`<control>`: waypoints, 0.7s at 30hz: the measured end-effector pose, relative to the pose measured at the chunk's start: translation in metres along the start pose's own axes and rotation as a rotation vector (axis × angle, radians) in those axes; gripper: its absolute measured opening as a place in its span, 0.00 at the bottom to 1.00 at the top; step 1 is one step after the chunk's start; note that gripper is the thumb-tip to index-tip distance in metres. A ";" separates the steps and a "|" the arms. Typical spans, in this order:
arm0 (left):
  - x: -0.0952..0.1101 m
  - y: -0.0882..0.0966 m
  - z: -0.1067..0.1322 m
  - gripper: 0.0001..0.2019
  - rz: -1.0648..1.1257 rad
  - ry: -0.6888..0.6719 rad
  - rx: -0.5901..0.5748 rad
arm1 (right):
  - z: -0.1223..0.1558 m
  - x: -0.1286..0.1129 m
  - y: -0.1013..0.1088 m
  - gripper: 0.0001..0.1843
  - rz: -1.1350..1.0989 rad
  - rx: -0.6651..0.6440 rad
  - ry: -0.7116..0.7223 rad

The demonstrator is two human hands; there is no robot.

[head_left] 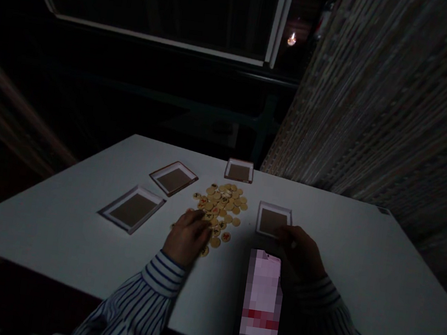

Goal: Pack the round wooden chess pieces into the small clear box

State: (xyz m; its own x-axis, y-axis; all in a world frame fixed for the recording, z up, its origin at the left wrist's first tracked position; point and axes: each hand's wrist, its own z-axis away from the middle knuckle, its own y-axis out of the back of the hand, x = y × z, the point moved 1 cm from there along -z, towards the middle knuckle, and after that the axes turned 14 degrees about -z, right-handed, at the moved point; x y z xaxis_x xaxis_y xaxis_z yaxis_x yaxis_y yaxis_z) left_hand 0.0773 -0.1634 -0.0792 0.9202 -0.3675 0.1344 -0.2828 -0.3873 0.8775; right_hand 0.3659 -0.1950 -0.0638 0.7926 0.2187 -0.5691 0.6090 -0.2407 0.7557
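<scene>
Round wooden Chinese chess pieces lie in a loose heap mid-table, some showing red or black characters and others plain. My left hand rests over the heap's near left edge with curled fingers; what lies under its fingertips is hidden. At the near right corner of a shallow box lid, my right hand is closed, fingertips over the lid's edge. Whether it pinches the lid or a small piece cannot be made out. A lit phone, its screen blurred, lies just below my right hand.
Three more shallow box lids stand on the white table: one at the left, a brown-edged lid behind it, and a far lid beyond the heap. A string curtain hangs behind the table's right side. The room is dim.
</scene>
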 end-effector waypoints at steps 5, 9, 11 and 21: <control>0.005 -0.010 -0.001 0.11 -0.033 -0.054 -0.015 | -0.009 -0.017 -0.013 0.12 0.076 -0.049 0.059; 0.006 -0.011 -0.001 0.12 -0.044 -0.058 -0.041 | -0.017 -0.030 -0.021 0.10 0.033 -0.077 0.175; 0.006 -0.011 -0.001 0.12 -0.047 -0.058 -0.046 | -0.023 -0.037 -0.024 0.09 0.012 -0.081 0.222; 0.008 -0.012 0.000 0.11 -0.037 -0.050 -0.047 | -0.037 -0.054 -0.044 0.09 0.027 -0.154 0.333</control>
State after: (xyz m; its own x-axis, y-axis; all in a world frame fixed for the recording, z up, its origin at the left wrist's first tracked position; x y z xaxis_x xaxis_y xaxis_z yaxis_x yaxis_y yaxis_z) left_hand 0.0878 -0.1617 -0.0890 0.9148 -0.3962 0.0788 -0.2345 -0.3620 0.9022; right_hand 0.2954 -0.1613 -0.0546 0.7403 0.5159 -0.4310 0.5569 -0.1113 0.8231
